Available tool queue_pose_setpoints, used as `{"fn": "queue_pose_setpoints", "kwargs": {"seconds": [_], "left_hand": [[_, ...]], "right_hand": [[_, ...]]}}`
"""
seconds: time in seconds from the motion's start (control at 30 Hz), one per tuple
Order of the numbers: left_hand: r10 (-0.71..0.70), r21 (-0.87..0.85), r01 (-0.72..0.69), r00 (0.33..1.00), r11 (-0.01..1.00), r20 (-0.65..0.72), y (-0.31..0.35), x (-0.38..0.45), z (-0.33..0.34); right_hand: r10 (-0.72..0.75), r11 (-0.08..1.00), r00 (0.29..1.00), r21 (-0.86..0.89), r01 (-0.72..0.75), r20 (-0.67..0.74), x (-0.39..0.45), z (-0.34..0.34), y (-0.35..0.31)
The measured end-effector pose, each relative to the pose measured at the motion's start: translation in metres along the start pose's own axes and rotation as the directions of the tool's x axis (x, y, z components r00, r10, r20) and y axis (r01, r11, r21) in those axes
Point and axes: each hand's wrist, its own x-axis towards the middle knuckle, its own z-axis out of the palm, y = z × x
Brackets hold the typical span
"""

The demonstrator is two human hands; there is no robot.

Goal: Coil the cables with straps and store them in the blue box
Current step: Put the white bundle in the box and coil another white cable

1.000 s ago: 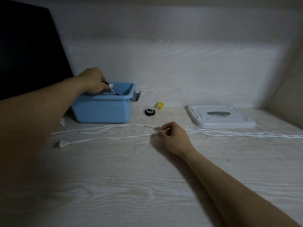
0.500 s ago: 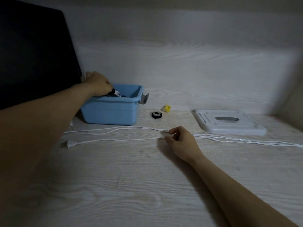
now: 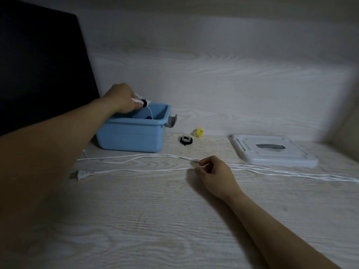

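A black strap roll (image 3: 186, 140) and a small yellow piece (image 3: 198, 132) lie just right of the blue box (image 3: 132, 136), and farther right a white lid (image 3: 272, 152) rests flat on the pale wood surface (image 3: 174, 220). A dark panel (image 3: 38, 70) fills the upper left of the frame, right behind the box. Long white cables (image 3: 136, 158) run across the middle of the frame from left to the right edge, between the near edge and the box; a plug (image 3: 82, 174) ends the nearer strand at lower left.

The left hand (image 3: 121, 99) is above the box's back left corner, gripping a white cable bundle with a black strap (image 3: 142, 101), one strand trailing down into the box. The right hand (image 3: 213, 173) rests at centre, fingers curled, pinching the cables on the surface.

Compared with a moment ago, the left hand has lifted the bundle up out of the box, above the rim. The right hand has stayed on the cables.
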Motion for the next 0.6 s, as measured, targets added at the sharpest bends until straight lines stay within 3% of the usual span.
{"fn": "queue_pose_setpoints", "kwargs": {"seconds": [0.07, 0.1, 0.2, 0.27, 0.43, 0.5, 0.6], "left_hand": [[0.042, -0.061, -0.049, 0.993, 0.997, -0.107, 0.012, -0.003, 0.003], [0.075, -0.057, -0.080, 0.994, 0.995, -0.076, 0.018, -0.004, 0.004], [0.032, 0.116, -0.065, 0.964, 0.991, 0.266, 0.031, -0.003, 0.014], [-0.019, 0.154, -0.042, 0.926, 0.987, 0.377, 0.033, 0.000, 0.019], [0.086, 0.132, -0.117, 0.973, 0.984, 0.215, 0.030, 0.003, 0.019], [0.119, 0.097, -0.152, 0.951, 0.984, 0.284, 0.030, 0.002, 0.021], [0.062, 0.178, -0.138, 0.925, 0.974, 0.376, 0.034, 0.007, 0.022]], "right_hand": [[0.001, 1.000, 1.000, 0.003, -0.001, -0.001, 0.000, 0.000, 0.001], [0.003, 1.000, 1.000, 0.005, -0.003, 0.002, 0.000, 0.000, 0.001], [0.005, 1.000, 1.000, 0.015, -0.005, 0.001, 0.000, 0.000, 0.001], [0.003, 1.000, 1.000, 0.019, -0.003, -0.001, 0.000, 0.000, 0.001], [0.003, 1.000, 1.000, 0.016, -0.003, 0.002, 0.001, 0.000, 0.002], [0.004, 1.000, 1.000, 0.015, -0.004, 0.008, 0.001, 0.000, 0.001], [0.004, 1.000, 1.000, 0.014, -0.004, 0.013, 0.001, 0.000, 0.001]]}}
